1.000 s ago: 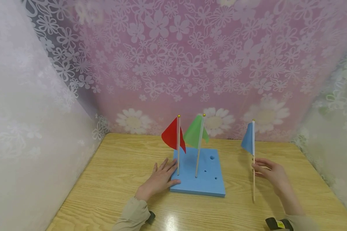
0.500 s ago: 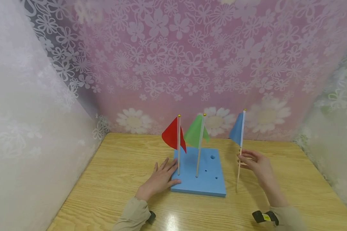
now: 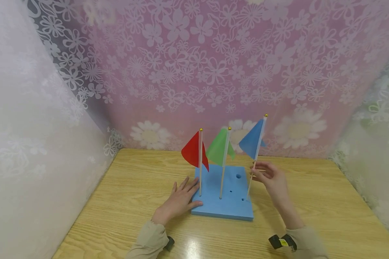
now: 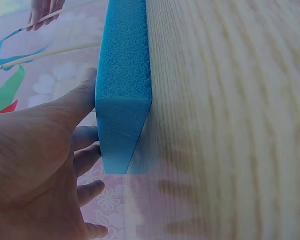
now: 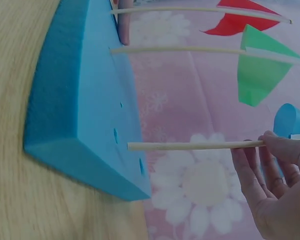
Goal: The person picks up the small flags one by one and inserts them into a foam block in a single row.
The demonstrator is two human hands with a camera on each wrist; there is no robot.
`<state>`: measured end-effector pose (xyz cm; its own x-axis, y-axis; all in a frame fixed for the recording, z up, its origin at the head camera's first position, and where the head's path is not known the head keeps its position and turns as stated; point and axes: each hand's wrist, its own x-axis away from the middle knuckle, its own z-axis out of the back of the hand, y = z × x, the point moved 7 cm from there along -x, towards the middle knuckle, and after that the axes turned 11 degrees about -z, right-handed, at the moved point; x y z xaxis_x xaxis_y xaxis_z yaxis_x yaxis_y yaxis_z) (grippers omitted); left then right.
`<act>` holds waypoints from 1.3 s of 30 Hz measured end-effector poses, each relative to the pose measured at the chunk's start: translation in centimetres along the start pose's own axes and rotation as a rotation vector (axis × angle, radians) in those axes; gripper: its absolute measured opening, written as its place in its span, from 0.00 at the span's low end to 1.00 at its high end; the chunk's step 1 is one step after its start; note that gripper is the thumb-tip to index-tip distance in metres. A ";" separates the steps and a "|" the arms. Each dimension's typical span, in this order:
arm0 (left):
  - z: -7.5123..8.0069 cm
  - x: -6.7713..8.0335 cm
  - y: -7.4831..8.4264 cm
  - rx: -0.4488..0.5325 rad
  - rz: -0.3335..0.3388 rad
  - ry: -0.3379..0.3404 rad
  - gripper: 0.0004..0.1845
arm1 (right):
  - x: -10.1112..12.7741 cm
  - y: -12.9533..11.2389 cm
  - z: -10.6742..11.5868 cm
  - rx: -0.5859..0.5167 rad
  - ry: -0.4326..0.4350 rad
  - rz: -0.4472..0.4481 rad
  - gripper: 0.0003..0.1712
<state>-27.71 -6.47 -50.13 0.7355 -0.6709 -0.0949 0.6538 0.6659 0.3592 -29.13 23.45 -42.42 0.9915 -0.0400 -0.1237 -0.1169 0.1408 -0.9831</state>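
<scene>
My left hand (image 3: 176,205) rests with spread fingers on the left edge of a blue foam block (image 3: 217,209). In the left wrist view its thumb (image 4: 82,97) lies along the block's top face. My right hand (image 3: 273,185) pinches the wooden stick of a blue flag (image 3: 252,141) just below the cloth. That flag tilts a little to the right, and in the right wrist view the stick's lower end (image 5: 130,146) hangs just off the block's face, beside a small hole (image 5: 115,136). A red flag (image 3: 191,153) and a green flag (image 3: 218,147) stand in the block.
Besides the hole near the stick, the block has a larger hole (image 3: 238,176) at the back right and a small hole (image 3: 231,191) between. The block lies on a wood-grain table (image 3: 136,187). A floral pink backdrop (image 3: 181,90) rises behind the table.
My right hand has carried the blue flag leftward from beside the block to above its right part, tilting the flag slightly. The left hand and the other two flags have stayed put.
</scene>
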 end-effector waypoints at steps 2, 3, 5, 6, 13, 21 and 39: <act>0.0 0.0 0.0 0.000 0.001 -0.002 0.40 | 0.1 -0.1 -0.5 -0.001 0.000 0.012 0.17; 0.0 0.0 0.0 0.002 0.001 -0.002 0.40 | 0.2 -0.1 -0.6 0.008 0.001 0.018 0.17; 0.0 0.0 0.0 0.002 0.002 -0.003 0.40 | 0.3 0.0 -0.9 0.025 0.003 0.027 0.16; 0.0 0.0 0.0 0.001 0.003 -0.004 0.40 | 0.4 0.0 -1.0 0.031 0.003 0.032 0.16; 0.0 0.1 0.0 0.009 0.002 -0.005 0.40 | 0.7 0.0 -1.4 0.008 -0.011 0.058 0.15; 0.2 0.1 0.2 0.012 0.001 -0.005 0.39 | 0.8 0.8 -2.0 0.002 -0.047 0.063 0.17; 0.1 0.0 0.1 0.002 -0.002 -0.005 0.40 | 1.1 2.2 -2.4 0.040 -0.033 0.042 0.16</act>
<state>-27.66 -6.47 -49.96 0.7334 -0.6737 -0.0912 0.6548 0.6640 0.3611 -28.48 21.36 -45.07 0.9871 -0.0003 -0.1600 -0.1573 0.1810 -0.9708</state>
